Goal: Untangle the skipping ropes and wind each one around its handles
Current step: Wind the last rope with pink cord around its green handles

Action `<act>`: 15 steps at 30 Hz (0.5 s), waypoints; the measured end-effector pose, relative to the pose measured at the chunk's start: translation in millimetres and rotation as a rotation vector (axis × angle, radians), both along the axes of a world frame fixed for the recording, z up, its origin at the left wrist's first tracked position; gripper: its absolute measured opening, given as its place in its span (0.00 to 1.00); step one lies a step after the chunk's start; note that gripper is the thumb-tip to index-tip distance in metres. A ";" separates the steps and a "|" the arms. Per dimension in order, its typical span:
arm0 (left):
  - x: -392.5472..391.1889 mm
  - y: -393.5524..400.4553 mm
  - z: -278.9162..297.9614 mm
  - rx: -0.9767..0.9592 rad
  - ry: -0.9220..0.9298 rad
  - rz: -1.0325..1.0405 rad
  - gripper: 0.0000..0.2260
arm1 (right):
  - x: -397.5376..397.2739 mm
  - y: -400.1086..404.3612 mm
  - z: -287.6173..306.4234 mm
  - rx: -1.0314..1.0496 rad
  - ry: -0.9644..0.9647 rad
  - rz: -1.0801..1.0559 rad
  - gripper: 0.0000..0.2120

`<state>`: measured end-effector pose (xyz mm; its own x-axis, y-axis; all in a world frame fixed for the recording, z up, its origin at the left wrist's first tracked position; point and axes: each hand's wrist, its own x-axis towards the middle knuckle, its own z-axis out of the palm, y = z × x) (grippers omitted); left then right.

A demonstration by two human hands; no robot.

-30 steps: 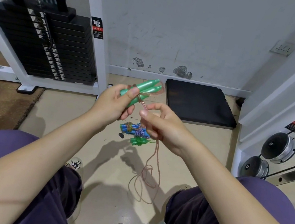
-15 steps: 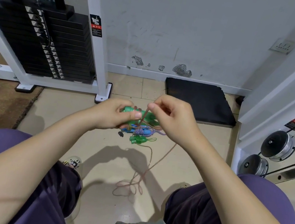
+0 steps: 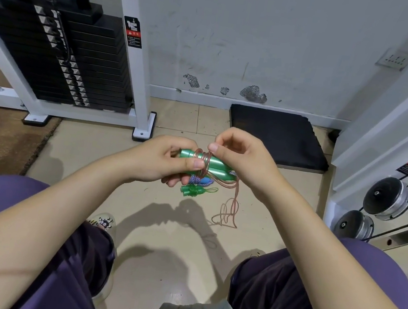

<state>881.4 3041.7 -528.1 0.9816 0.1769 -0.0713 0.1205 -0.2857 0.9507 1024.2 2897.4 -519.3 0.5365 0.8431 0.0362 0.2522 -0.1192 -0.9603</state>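
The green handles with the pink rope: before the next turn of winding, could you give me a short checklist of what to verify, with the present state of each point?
1. Left hand grips both green handles together: ok.
2. Right hand pinches the pink rope near the handles: ok.
3. Turns already wound sit side by side around the handles: ok, a few coils show.
4. Loose rope is free of knots: cannot tell; it hangs in loops down to the floor.
5. Loose rope is apart from the other ropes lying on the floor: cannot tell; it passes close beside them.
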 end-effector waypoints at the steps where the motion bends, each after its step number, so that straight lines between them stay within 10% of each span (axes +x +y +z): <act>1: -0.3 0.2 -0.1 -0.016 -0.015 0.004 0.10 | -0.9 0.6 0.1 -0.007 0.039 -0.017 0.05; 8: 6.7 0.1 -1.4 -0.159 -0.181 0.237 0.11 | -4.9 3.7 -3.4 0.063 0.529 0.062 0.12; 15: 8.8 18.2 -7.0 -0.043 -0.227 0.598 0.14 | -31.3 7.8 -11.5 -0.156 0.116 0.118 0.10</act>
